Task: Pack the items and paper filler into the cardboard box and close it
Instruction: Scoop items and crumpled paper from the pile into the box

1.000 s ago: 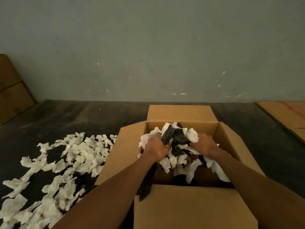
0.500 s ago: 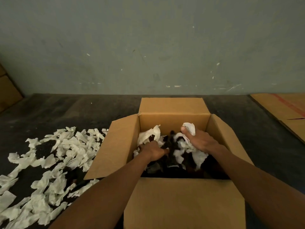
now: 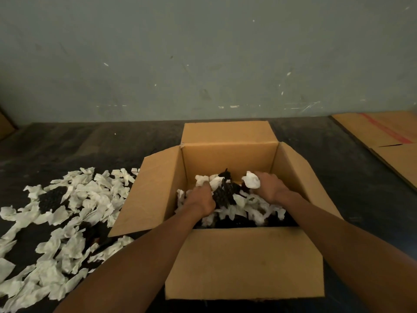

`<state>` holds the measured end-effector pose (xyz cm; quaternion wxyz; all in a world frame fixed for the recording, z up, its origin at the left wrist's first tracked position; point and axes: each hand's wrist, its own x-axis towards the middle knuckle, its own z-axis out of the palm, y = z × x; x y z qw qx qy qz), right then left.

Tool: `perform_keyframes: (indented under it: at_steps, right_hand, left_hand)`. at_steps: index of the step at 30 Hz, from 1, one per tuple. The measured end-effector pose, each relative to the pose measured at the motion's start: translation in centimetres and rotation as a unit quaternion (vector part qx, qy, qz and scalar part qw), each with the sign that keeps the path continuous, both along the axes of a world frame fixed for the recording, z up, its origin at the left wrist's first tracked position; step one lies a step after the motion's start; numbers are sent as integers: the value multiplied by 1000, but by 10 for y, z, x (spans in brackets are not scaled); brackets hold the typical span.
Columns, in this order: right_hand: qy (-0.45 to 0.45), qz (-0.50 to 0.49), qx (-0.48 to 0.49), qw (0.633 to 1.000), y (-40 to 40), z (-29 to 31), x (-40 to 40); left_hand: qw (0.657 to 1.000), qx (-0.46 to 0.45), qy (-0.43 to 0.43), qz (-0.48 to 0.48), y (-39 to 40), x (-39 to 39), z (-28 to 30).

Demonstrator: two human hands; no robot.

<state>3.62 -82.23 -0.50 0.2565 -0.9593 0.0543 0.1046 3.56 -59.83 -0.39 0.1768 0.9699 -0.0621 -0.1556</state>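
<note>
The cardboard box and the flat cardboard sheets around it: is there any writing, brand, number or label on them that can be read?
None can be read.
Cardboard box: plain brown walls and flaps, no print visible.
Flat cardboard sheet at right: a red stripe only, no letters.
Paper filler on the floor: white pieces, no text.
Wall: scuffs and marks, no signs.

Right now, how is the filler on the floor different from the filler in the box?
The floor filler lies spread out in a loose, wide scatter left of the box; the box filler is bunched into one heap between the walls. No hand touches the floor filler, while the left hand and right hand both grip the box filler. Both are white torn paper mixed with dark pieces.
</note>
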Motion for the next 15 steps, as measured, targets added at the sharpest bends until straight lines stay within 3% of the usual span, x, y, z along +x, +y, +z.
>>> perform_keyframes:
  at_steps: [5,9,15]
  right_hand:
    - [27,-34,-17,999,9,19,-13]
    - [34,-74,49,995,11,20,-5]
    - [-9,5,34,999,3,12,4]
  left_hand:
    - [999,-16,-27,21,-4,-1,7]
    - [999,14,-30,0,-8,1,15]
    - [998,30,-58,13,-8,12,9]
